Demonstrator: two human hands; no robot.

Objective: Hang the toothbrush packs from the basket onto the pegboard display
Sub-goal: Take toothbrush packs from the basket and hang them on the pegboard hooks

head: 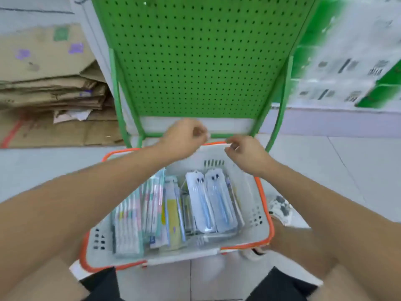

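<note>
White floor tiles (358, 166) lie under my two hands: my left hand (184, 137) and right hand (245, 155) hover with fingers curled, though I cannot tell if they pinch anything. Below them, toothbrush packs (210, 203) lie in the basket (263, 205), long axes pointing toward the green pegboard (201, 57).

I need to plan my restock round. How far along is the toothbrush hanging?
Nothing is hung yet: the visible part of the green pegboard is bare. Both the left hand and right hand hover over the basket's far rim, holding no pack. All the toothbrush packs remain inside.
</note>
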